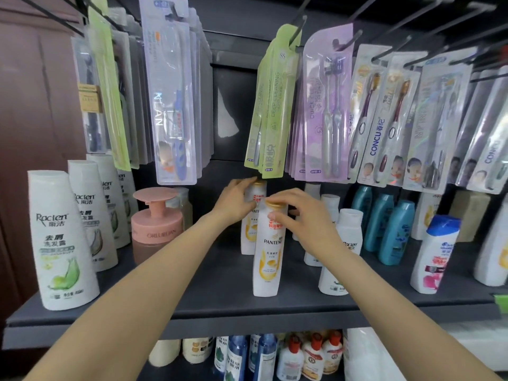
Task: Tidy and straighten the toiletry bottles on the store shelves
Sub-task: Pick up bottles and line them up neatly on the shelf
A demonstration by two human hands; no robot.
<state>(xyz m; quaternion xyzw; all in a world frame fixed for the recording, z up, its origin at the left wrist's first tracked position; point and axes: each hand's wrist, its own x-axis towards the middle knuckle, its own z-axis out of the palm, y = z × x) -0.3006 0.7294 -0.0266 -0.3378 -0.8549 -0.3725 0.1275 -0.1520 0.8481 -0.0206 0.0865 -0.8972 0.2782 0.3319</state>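
Our forearms reached over the shelf (220, 301); hanging toothbrush packs (270, 105) crowded above. Our right hand (305, 215) gripped the front Pantene bottle (268, 254) mid-shelf, our left hand (236, 200) grasped the rear Pantene bottle (251, 232).

Two Pantene bottles are standing near the middle of the shelf (209, 287), the front Pantene bottle (268, 259) just before the rear Pantene bottle (251, 229). The left hand (236, 200) is resting on the rear one, the right hand (299, 215) on the front one's top. A row of Raclen bottles (61, 243) is running back along the shelf's left edge, with a pump jar (156, 224) to its right. Toothbrush packs (324, 111) are hanging above; a lower shelf's bottles (264, 356) are sitting beneath.
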